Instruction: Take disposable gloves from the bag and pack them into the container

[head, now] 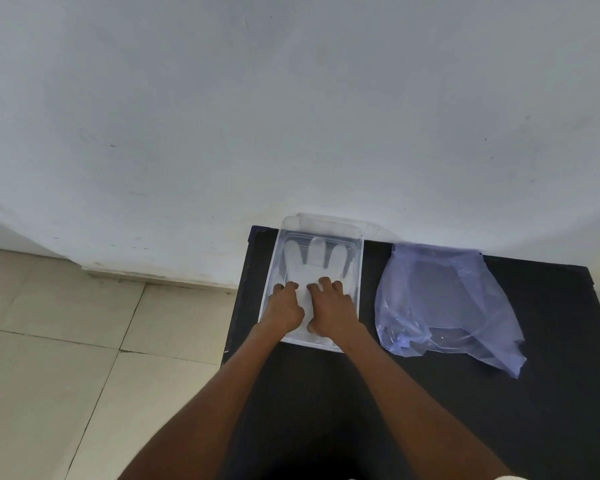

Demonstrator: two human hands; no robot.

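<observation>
A clear plastic container point(359, 268) lies on the black table, its hinged lid leaning back against the wall. A translucent white disposable glove point(314, 259) lies flat inside it, fingers pointing to the wall. My left hand point(284, 308) and my right hand point(331, 306) rest side by side on the glove's cuff end inside the container, fingers curled and pressing down on it. To the right lies the crumpled bluish transparent bag point(444, 306), apart from both hands, mouth toward me; its contents are hard to tell.
The black table point(551, 393) stands against a white wall point(291, 116). Its left edge runs just left of the container, with beige floor tiles point(66, 358) beyond it.
</observation>
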